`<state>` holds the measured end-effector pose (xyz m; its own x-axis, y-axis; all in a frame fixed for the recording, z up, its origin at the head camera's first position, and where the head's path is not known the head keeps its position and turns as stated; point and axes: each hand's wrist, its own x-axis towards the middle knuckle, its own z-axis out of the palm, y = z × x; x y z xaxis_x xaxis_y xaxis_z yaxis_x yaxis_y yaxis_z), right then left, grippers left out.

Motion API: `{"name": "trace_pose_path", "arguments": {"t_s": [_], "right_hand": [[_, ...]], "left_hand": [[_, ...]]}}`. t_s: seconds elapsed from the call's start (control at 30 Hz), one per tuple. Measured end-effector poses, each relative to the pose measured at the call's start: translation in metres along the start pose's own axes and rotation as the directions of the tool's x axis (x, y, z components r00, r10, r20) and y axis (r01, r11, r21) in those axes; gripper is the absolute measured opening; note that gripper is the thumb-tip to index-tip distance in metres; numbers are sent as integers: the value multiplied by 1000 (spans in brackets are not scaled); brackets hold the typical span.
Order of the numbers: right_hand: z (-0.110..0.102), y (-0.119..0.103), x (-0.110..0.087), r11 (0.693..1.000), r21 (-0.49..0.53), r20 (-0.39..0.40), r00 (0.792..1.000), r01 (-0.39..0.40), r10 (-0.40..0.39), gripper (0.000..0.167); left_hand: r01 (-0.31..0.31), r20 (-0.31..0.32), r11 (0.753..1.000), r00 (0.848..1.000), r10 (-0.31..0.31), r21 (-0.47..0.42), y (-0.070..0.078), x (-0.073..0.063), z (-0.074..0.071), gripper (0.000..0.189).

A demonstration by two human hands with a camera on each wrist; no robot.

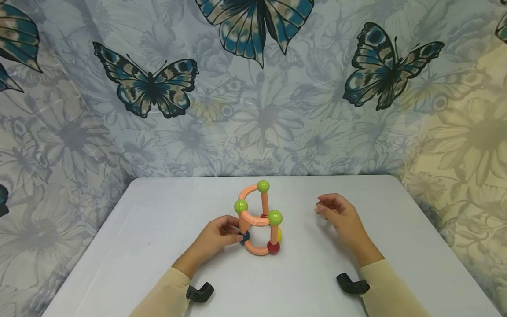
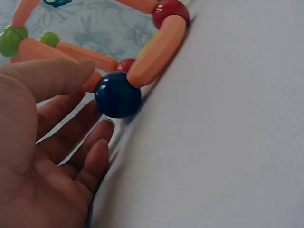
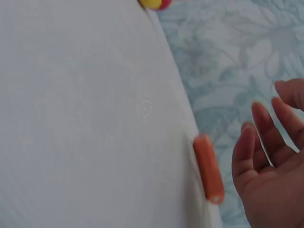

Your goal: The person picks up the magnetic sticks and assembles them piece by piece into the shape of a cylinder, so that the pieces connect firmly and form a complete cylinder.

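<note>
A ball-and-rod building toy (image 1: 255,219) stands on the table, made of straight and curved orange rods joined by balls. Green balls (image 1: 275,217) cap its top; a red ball (image 1: 273,247), a yellow ball (image 1: 279,234) and a dark blue ball (image 2: 118,95) sit at its base. At the toy's lower left, my left hand (image 1: 219,235) holds it with thumb and fingers about the rod beside the blue ball. My right hand (image 1: 344,222) hovers apart on the right, fingers loosely bent, holding nothing. Near it in the right wrist view lies a loose orange rod (image 3: 208,168), hidden in the head view.
The white table (image 1: 158,273) runs back to a wall hung with butterfly-and-flower cloth (image 1: 269,132). Black wrist devices (image 1: 200,292) sit at both sleeves.
</note>
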<state>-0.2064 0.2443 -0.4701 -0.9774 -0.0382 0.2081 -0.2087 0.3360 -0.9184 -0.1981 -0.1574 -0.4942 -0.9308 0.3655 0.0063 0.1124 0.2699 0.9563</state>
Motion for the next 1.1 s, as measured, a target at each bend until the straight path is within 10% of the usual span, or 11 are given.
{"name": "trace_pose_path", "arguments": {"t_s": [0.23, 0.6, 1.1], "right_hand": [[-23, 27, 2, 968, -230, -41, 995, -103, 96, 52], [-12, 36, 6, 915, -402, 46, 998, -24, 46, 36], [1, 8, 5, 944, -304, 137, 975, -125, 174, 33]], "left_hand": [[-53, -63, 994, 996, 60, 97, -6, -1, 8, 28], [-68, -81, 993, 994, 76, 100, -3, -2, 12, 28], [-76, -76, 986, 993, 88, 151, -9, 1, 9, 26]]}}
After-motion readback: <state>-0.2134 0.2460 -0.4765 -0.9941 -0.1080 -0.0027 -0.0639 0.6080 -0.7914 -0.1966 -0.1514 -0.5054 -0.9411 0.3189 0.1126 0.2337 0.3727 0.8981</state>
